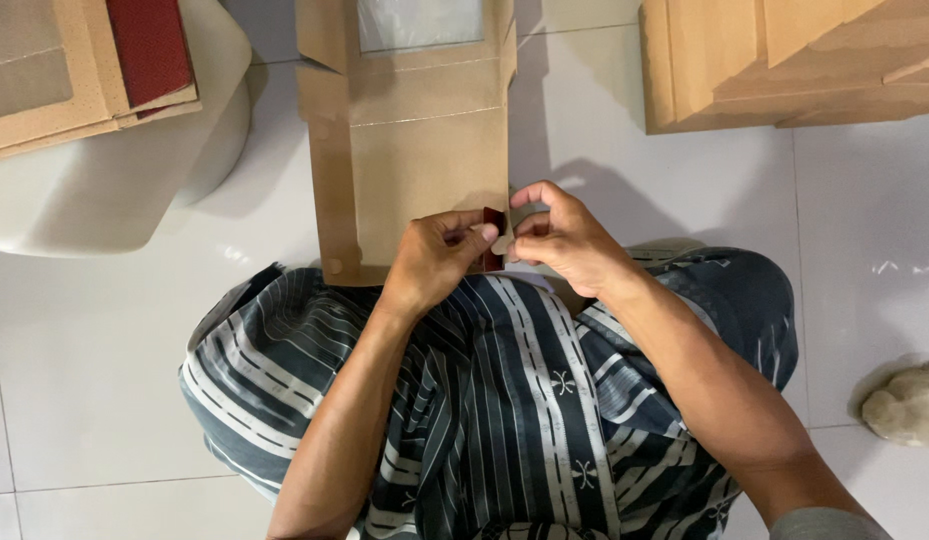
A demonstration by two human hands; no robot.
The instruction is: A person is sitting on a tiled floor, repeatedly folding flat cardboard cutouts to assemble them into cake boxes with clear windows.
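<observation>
Left hand (439, 255) first: I see it curled shut, fingers pinching the near edge of the flat cardboard sheet (414, 160), thumb tucked on top. Right hand (559, 235) sits just beside it, fingers bent and closed in a pinch on a small dark red strip (493, 240) at the sheet's right corner. Both hands nearly touch, with the strip between them.

From the head camera, looking straight down, I have the cardboard sheet lying flat on the white tiled floor (864, 220), stretching away from the lap toward the top of the picture. Its near edge rests against the striped cloth (514, 400) that covers the person's legs. I can make out a clear plastic window (419, 22) at the sheet's far end, and folded flaps down its left side.

Off to the upper left, a white plastic stool (114, 190) carries a stack of flat cardboard pieces (44, 80) with a dark red sheet (149, 45) on top. Upper right, well apart from the hands, another pile of folded cardboard (774, 60) sits on the tiles. At the right edge, low down, something pale and furry (909, 405) shows; I cannot tell what it is.
</observation>
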